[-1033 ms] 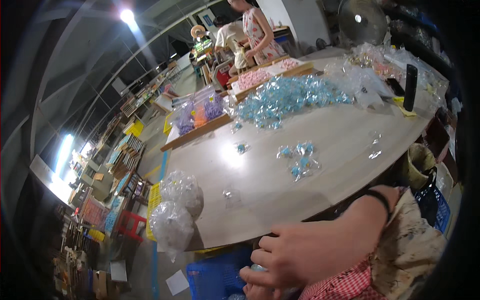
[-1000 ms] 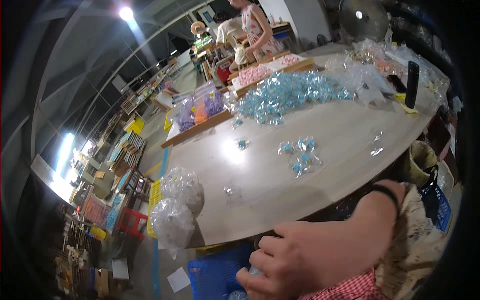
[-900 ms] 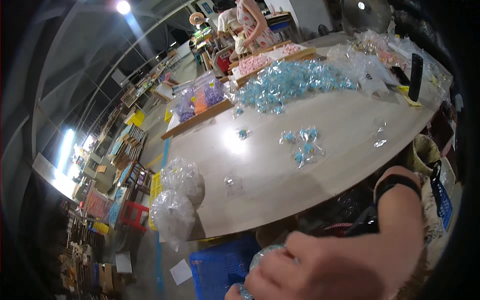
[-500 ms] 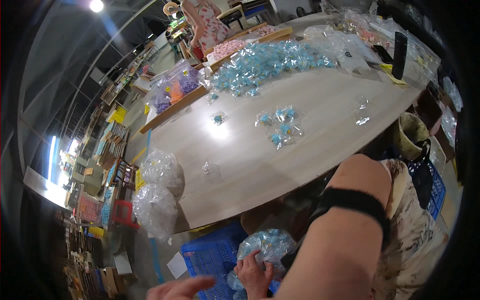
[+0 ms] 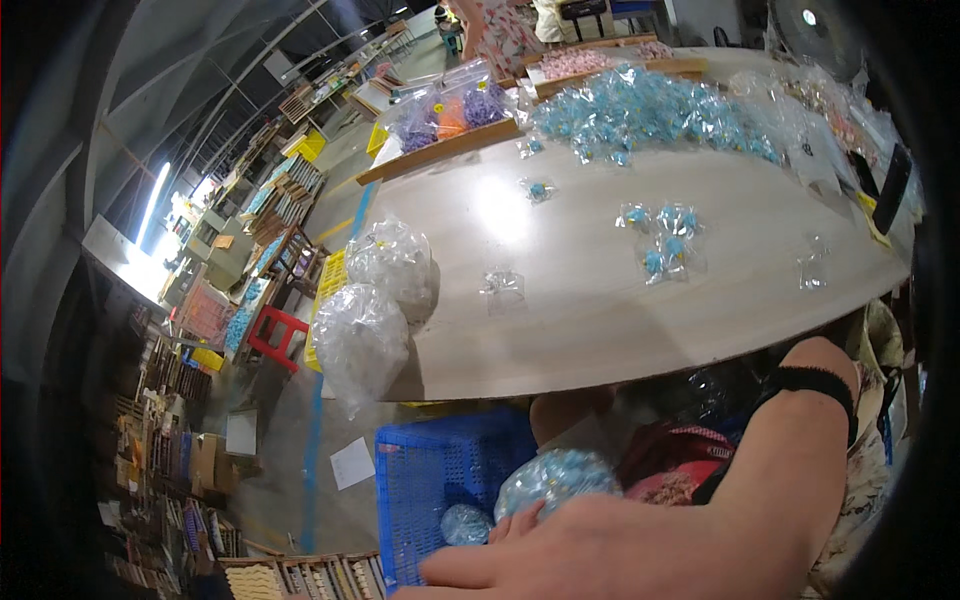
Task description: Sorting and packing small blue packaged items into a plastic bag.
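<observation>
A clear bulging bag of small blue pieces [image 5: 555, 478] sits at the right side of a blue plastic crate [image 5: 440, 455], below the table edge. Fingers of my left hand [image 5: 516, 524] lie against the near side of this bag, the rest of that hand being hidden. In front of it my right hand [image 5: 590, 550] reaches across from the right, back toward me, a finger stretched out leftward and nothing seen in it. Its forearm wears a black band [image 5: 818, 382]. A smaller blue-filled bag [image 5: 466, 524] rests inside the crate.
The pale table [image 5: 590, 340] carries a heap of blue wrapped pieces [image 5: 650, 110], a small group of wrapped pieces [image 5: 665, 240] and two big clear bags [image 5: 362, 335]. Wooden trays hold pink pieces [image 5: 575, 64]. A red stool [image 5: 275, 335] stands left; a person [image 5: 505, 35] is beyond.
The view has turned, so the table sits further right. My right hand has come from the lower left to in front of the bag, now covering most of my left hand.
</observation>
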A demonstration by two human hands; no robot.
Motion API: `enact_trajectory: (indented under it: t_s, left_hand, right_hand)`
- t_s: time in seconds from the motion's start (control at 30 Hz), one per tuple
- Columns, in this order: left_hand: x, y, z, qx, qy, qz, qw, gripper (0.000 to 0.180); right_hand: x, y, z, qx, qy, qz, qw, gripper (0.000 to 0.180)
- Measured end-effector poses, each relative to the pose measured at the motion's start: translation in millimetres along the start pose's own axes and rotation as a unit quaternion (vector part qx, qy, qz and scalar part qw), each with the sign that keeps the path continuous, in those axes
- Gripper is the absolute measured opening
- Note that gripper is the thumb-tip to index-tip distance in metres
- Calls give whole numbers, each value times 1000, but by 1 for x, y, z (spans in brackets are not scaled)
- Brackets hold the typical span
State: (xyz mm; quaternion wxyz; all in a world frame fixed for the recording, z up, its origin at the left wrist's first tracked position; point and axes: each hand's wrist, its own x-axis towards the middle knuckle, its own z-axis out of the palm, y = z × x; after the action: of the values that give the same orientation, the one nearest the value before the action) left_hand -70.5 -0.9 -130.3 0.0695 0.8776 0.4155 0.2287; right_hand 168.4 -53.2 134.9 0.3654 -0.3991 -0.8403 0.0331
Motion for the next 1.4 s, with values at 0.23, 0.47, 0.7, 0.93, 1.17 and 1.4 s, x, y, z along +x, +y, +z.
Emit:
enact_trajectory:
  t_s: [0.23,0.47,0.7,0.93,1.17,1.4]
  left_hand:
    - [3,-27,-29,-23,15,-93,995,29]
    - [-29,-84,-51,41,12,-276,960,19]
    - [-45,-167,-18,66,15,-335,940,16]
    - [-54,-226,72,59,45,-368,927,16]
    - [-231,-301,251,-50,-19,-296,954,45]
    - [-149,-267,371,-143,-217,-475,840,44]
  right_hand:
    - [8,61,-13,76,-17,13,997,21]
    - [-59,198,66,-132,-142,155,969,51]
    - [-101,217,108,-185,-241,154,940,58]
    - [-91,219,102,-209,-241,133,938,45]
    - [-116,211,93,-186,-300,150,924,50]
    - [-104,200,108,-193,-287,189,919,47]
